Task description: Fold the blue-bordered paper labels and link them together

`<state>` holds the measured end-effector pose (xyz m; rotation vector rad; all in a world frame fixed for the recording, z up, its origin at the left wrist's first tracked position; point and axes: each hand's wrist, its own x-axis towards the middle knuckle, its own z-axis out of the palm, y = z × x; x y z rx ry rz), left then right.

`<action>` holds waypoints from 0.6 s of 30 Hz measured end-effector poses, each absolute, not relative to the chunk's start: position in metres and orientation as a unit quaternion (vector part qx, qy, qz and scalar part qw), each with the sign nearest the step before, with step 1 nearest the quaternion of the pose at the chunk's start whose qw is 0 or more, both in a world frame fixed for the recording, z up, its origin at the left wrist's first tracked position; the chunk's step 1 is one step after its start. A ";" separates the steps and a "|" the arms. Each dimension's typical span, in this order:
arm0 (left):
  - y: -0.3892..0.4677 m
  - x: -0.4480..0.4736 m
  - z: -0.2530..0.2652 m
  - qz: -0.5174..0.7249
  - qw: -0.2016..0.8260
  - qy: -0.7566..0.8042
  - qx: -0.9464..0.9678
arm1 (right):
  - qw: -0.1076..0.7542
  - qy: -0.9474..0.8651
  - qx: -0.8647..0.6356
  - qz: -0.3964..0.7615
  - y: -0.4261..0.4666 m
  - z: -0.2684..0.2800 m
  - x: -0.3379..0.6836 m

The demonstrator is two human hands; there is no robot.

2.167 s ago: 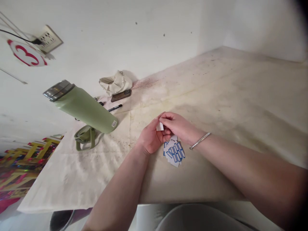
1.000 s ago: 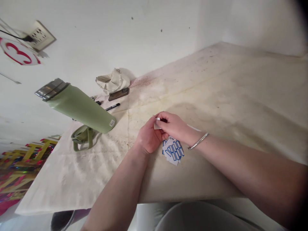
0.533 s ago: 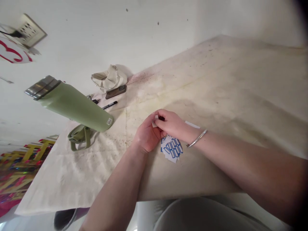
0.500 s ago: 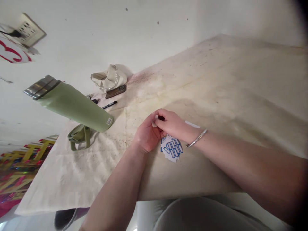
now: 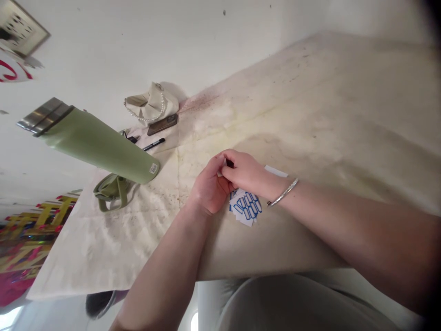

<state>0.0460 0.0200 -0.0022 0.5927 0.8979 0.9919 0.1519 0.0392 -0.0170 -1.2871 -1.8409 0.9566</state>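
The pile of white cards, its faces printed with blue-outlined boxes, lies on the tablecloth just below the hands. The left hand and right hand meet above it, thumbs and fingertips pinching a small white paper slip; it showed broadly two seconds ago, now only a sliver does. Beyond the right wrist, with its silver bangle, a flat white strip has come into view. The green tumbler carries a small white label near its base, print too small to read. On the wall, the red "3" on the sign, whole earlier, is now cut by the left edge.
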 end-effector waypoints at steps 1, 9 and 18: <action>0.020 0.047 -0.002 0.456 0.739 0.414 0.273 | 0.343 -0.710 -0.495 0.366 0.039 -0.017 0.152; 0.015 0.051 0.000 0.471 0.718 0.438 0.268 | 0.334 -0.716 -0.491 0.367 0.039 -0.017 0.152; 0.010 0.057 0.005 0.471 0.707 0.471 0.236 | 0.332 -0.717 -0.493 0.363 0.037 -0.018 0.151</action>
